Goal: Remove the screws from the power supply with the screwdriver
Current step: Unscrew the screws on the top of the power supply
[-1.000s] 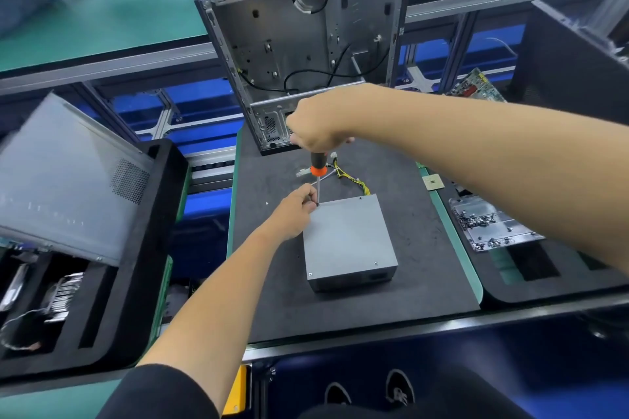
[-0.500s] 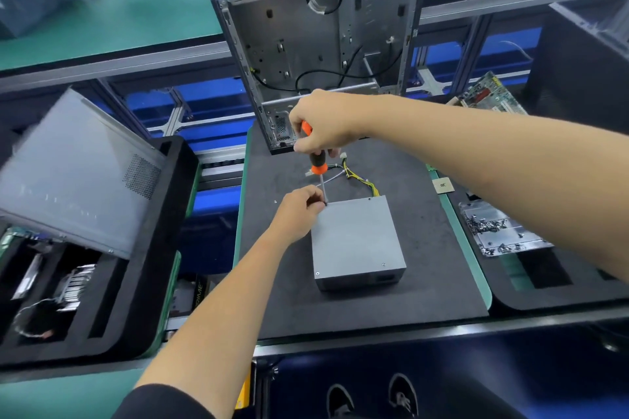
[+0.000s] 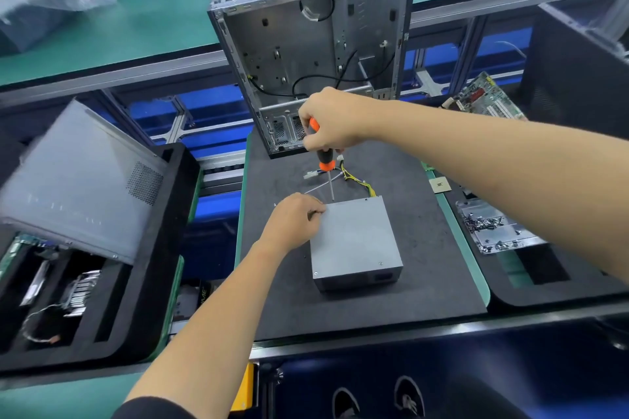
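Observation:
A grey power supply lies flat on the black mat, its yellow and white cables trailing off the far side. My right hand grips the orange and black handle of the screwdriver from above. The shaft stands nearly upright with its tip at the far left edge of the power supply's top. My left hand sits at the far left corner of the box, its curled fingers pinching that corner just left of the shaft. Two small screws show near the top's front edge.
An open computer case stands upright at the back of the mat. At the left, a grey side panel leans in a black foam tray. To the right are a clear tray of screws, a small chip and a circuit board.
My left hand's fingers have slipped from the screwdriver shaft down to the power supply's corner. The right hand keeps the screwdriver upright at the same spot. The view has shifted a little.

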A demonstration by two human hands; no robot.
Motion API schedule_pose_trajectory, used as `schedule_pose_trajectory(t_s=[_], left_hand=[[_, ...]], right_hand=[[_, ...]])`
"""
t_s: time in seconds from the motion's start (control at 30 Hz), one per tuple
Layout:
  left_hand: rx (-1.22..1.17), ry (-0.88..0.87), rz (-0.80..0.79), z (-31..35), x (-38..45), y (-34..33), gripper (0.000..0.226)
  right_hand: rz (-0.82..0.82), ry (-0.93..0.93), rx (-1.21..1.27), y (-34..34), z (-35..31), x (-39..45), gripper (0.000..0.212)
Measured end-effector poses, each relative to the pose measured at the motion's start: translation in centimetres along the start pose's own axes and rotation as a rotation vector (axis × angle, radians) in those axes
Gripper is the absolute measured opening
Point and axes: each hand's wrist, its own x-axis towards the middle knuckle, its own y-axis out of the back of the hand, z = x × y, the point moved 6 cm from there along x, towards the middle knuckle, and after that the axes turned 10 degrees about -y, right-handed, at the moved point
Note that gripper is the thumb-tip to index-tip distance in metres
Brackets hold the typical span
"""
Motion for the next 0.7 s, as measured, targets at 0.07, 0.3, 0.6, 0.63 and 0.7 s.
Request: schedule_pose_trajectory(t_s=[0.07,0.3,0.6,0.63,0.7], left_hand=[[0.004,-0.005,-0.002,0.1,0.2,0.0,0.03],[-0.097,0.094,0.066,-0.6,0.0,-0.1,0.022],[-0.336,0.247,0.141,-1.7,0.0,-0.6,0.014],[-0.329,0.252,0.135,-1.8,0.1,-0.7,0.014],[-0.317,0.255,0.133,-1.8,0.1,-0.8,0.015]], right_hand=[[0.002,0.006,0.006,-0.2,-0.2,-0.1,0.013],[0.041,0.001,0.045,-0.3,-0.2,-0.4,0.013],[0.06,0.017,0.07,-0.6,-0.1,-0.6,0.014],[0.057,0.018,0.071,-0.7,-0.1,-0.6,0.014],[0.052,0.018,0.07,-0.7,-0.1,-0.6,0.015]])
